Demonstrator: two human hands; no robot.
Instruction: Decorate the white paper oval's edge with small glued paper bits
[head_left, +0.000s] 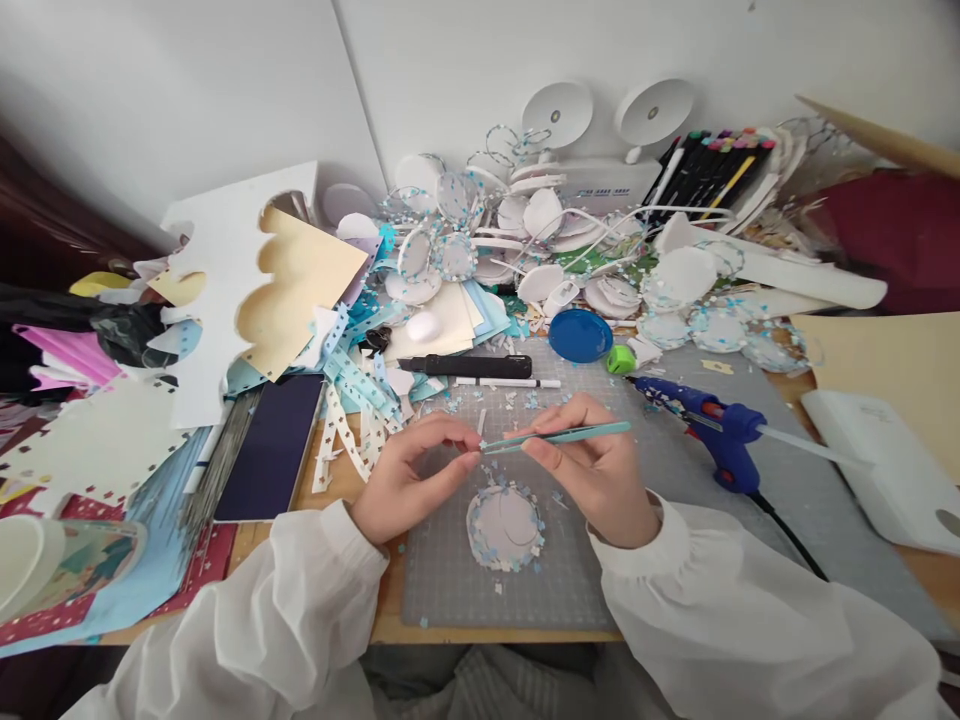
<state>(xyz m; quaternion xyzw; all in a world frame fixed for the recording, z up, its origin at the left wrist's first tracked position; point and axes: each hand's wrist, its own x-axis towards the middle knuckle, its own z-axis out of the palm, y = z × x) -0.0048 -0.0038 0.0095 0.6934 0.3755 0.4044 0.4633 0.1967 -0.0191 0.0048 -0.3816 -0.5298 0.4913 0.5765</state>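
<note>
Between the fingers and thumb of my right hand (596,475) are teal tweezers (581,434), their tips pointing left. My left hand (416,475) pinches at those tips, where a tiny pale paper piece (483,446) shows; its exact shape is too small to tell. Just below both hands, a round white disc (504,525) lies flat on the grey cutting mat (450,590). Small blue, white and cream paper bits ring its edge, and a curved line crosses its face. A few loose bits are scattered around it.
A blue glue gun (716,425) lies at right with its cord trailing. Behind my hands are a black pen (480,366), a blue lid (581,335) and a heap of decorated white discs (540,215). Punched paper strips (360,390) and a dark blue box (270,448) sit left.
</note>
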